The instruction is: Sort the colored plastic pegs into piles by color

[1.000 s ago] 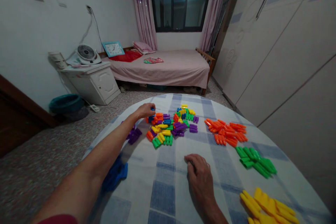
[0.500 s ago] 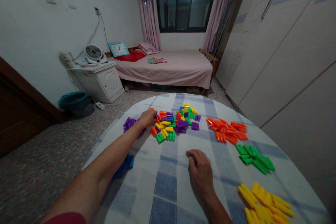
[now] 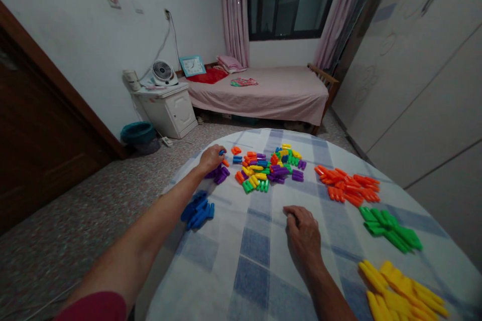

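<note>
My left hand (image 3: 212, 158) pinches a small blue plastic piece (image 3: 222, 152) above the far left of the table. Under and beside that hand lies a purple pile (image 3: 220, 174), partly covered by it. To its right spreads a mixed pile (image 3: 259, 170) of orange, yellow, green, blue and purple pieces. Near my left forearm is a pile of blue pieces (image 3: 198, 211). My right hand (image 3: 304, 230) rests on the cloth in the middle, fingers curled in, with nothing visible in it.
A checked cloth (image 3: 252, 276) covers the round table. Orange (image 3: 346, 185), green (image 3: 391, 228) and yellow (image 3: 402, 291) piles lie along its right side. Beyond stand a bed (image 3: 263, 95), a white cabinet (image 3: 169, 110) and a teal bin (image 3: 138, 134).
My left hand has drawn away from the mixed pile to the left, with a blue piece in its fingertips. The view has turned left. My right hand stays on the cloth.
</note>
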The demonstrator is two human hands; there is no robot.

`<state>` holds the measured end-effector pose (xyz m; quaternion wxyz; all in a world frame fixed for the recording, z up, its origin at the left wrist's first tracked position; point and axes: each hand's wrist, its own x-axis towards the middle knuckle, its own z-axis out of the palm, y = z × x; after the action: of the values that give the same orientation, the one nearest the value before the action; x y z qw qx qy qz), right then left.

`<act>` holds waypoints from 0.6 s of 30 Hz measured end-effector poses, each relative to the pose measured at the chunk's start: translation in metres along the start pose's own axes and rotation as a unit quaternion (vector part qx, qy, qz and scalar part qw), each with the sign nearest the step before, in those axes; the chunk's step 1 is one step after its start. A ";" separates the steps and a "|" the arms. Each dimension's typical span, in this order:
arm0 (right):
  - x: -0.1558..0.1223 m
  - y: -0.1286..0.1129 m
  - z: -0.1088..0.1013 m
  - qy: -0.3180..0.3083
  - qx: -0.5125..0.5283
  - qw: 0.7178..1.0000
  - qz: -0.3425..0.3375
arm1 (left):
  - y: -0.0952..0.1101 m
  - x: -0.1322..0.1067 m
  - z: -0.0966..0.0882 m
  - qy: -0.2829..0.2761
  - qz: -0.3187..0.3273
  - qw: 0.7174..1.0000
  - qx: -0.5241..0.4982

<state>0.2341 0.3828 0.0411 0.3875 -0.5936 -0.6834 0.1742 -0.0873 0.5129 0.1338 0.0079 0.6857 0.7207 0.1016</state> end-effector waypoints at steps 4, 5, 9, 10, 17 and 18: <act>0.001 0.002 -0.001 -0.002 0.004 1.000 0.000 | 0.028 0.018 0.021 -0.050 0.044 0.998 0.014; 0.001 0.003 -0.001 -0.005 0.003 1.000 -0.001 | 0.035 0.021 0.025 -0.062 0.050 0.997 0.019; 0.000 0.003 -0.001 -0.005 0.003 1.000 -0.004 | 0.049 0.024 0.037 -0.076 0.041 0.995 0.046; 0.000 0.003 -0.001 -0.003 0.002 1.000 -0.004 | 0.050 0.023 0.038 -0.072 0.037 0.995 0.053; -0.001 0.005 0.001 -0.004 -0.002 1.000 -0.008 | 0.039 0.000 0.012 -0.008 0.023 0.998 0.064; -0.001 0.004 0.001 -0.003 -0.004 1.000 -0.008 | 0.032 -0.009 0.004 0.012 0.016 0.998 0.063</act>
<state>0.2365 0.3834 0.0373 0.3845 -0.5890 -0.6900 0.1707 -0.0548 0.5054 0.1339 -0.0454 0.6953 0.7144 0.0640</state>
